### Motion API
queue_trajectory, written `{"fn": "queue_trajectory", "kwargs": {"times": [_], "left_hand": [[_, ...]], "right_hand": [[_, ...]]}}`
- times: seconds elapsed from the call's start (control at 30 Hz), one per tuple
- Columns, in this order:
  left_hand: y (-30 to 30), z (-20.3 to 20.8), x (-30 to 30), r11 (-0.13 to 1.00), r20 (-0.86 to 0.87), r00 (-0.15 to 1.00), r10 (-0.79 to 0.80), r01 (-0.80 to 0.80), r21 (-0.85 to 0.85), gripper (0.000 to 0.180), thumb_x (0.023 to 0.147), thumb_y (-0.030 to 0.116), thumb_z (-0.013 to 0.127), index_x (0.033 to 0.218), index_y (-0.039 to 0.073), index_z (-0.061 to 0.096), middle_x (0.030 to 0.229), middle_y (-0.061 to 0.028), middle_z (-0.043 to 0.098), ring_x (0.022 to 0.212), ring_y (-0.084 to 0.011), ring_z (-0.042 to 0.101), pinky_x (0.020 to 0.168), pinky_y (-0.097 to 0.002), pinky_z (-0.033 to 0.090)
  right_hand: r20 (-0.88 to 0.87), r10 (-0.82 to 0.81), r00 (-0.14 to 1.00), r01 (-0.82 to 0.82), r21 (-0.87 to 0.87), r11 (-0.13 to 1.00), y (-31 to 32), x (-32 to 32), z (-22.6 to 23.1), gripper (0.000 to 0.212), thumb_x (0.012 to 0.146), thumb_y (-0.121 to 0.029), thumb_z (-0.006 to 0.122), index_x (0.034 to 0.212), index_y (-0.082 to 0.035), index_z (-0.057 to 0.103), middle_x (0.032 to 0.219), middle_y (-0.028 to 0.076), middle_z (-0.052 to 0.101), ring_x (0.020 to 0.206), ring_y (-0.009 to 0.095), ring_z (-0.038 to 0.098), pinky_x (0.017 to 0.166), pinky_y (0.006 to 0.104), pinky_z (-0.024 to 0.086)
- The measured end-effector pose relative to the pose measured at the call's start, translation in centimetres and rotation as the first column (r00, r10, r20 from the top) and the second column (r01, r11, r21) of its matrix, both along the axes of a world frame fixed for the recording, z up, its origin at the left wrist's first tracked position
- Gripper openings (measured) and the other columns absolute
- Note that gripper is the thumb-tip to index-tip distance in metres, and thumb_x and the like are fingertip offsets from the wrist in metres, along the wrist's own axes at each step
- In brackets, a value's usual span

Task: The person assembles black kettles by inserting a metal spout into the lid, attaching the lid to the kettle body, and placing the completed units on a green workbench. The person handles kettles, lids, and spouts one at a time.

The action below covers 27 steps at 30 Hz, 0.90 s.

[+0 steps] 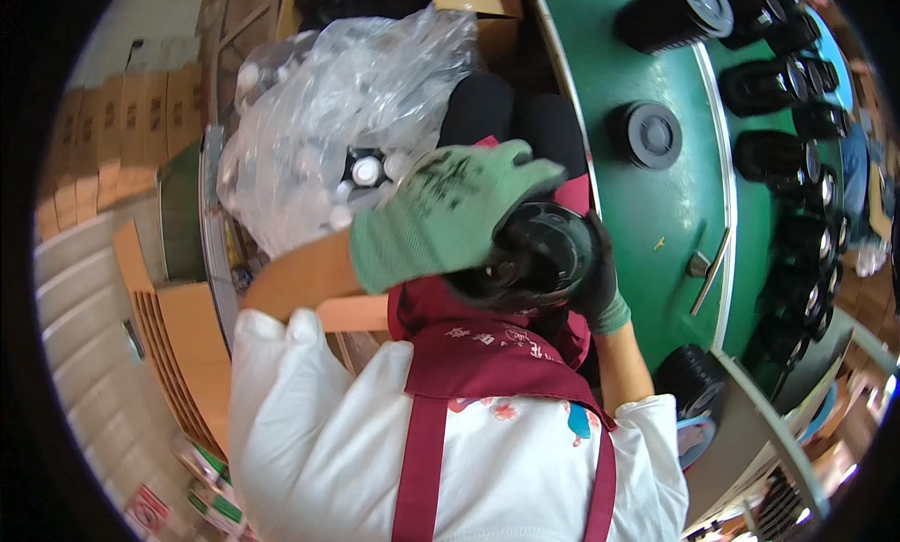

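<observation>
A glossy black round container (pixel 548 247), tilted and partly blurred, is held over my lap in front of the maroon apron (pixel 483 364). My left hand (pixel 450 209), in a green knitted glove with dark marks on its back, curls over the container's near left side. Most of its fingertips are hidden behind the container. Around the right side wraps my right hand (pixel 600 279), its glove dark over the fingers and green at the cuff. Left of my hands lies a large clear plastic bag (pixel 328 101) holding white round-capped pieces (pixel 367 172).
On the green table (pixel 647 233) at the right are a ribbed black disc (pixel 652 134), a black canister (pixel 675 15) and a metal handle-like piece (pixel 710 270). Rows of glossy black containers (pixel 778 158) stand beyond a pale rail. Cardboard boxes (pixel 131 120) line the left.
</observation>
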<state>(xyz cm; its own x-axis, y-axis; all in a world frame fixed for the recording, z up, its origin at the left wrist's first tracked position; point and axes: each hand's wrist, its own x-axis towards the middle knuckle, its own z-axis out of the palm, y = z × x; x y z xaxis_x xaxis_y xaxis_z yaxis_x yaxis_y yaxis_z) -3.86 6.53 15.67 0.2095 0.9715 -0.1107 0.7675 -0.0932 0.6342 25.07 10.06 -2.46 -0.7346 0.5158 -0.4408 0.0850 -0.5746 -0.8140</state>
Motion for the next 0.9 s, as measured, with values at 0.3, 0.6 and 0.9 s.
{"fn": "queue_trajectory", "kwargs": {"times": [0.3,0.6,0.9], "left_hand": [[-1.5,3.1,2.5,0.849,0.477,0.879,0.010,-0.259,0.460,0.047,0.084,0.011,0.074,0.128,0.006,0.060,0.124,-0.0097,0.059,0.107,-0.0240,0.064,0.093,-0.0385,0.055],[-1.1,4.8,6.7,0.723,0.893,0.438,-0.103,-0.584,0.370,0.030,0.099,0.025,0.066,0.119,0.003,0.062,0.109,-0.0056,0.066,0.092,-0.0146,0.065,0.086,-0.0337,0.055],[-1.5,-4.9,-1.6,0.595,0.554,-0.225,0.802,0.216,-0.774,0.044,0.106,0.040,0.059,0.131,0.004,0.065,0.131,-0.0086,0.066,0.124,-0.0205,0.062,0.106,-0.0333,0.050]], "right_hand": [[-0.183,-0.327,0.927,0.355,0.153,0.922,0.8,0.6,1.6,0.055,0.103,-0.034,0.055,0.149,-0.006,0.049,0.148,0.014,0.056,0.137,0.027,0.053,0.120,0.0474,0.037],[-0.306,-0.571,0.762,0.498,-0.288,0.818,0.3,0.1,3.5,0.070,0.103,-0.048,0.049,0.156,-0.004,0.039,0.153,0.016,0.051,0.137,0.031,0.053,0.119,0.0477,0.039],[-0.213,-0.458,0.863,0.496,0.533,0.685,3.3,-2.2,9.0,0.081,0.099,-0.061,0.052,0.153,-0.001,0.045,0.155,0.023,0.046,0.142,0.036,0.047,0.118,0.0478,0.038]]}}
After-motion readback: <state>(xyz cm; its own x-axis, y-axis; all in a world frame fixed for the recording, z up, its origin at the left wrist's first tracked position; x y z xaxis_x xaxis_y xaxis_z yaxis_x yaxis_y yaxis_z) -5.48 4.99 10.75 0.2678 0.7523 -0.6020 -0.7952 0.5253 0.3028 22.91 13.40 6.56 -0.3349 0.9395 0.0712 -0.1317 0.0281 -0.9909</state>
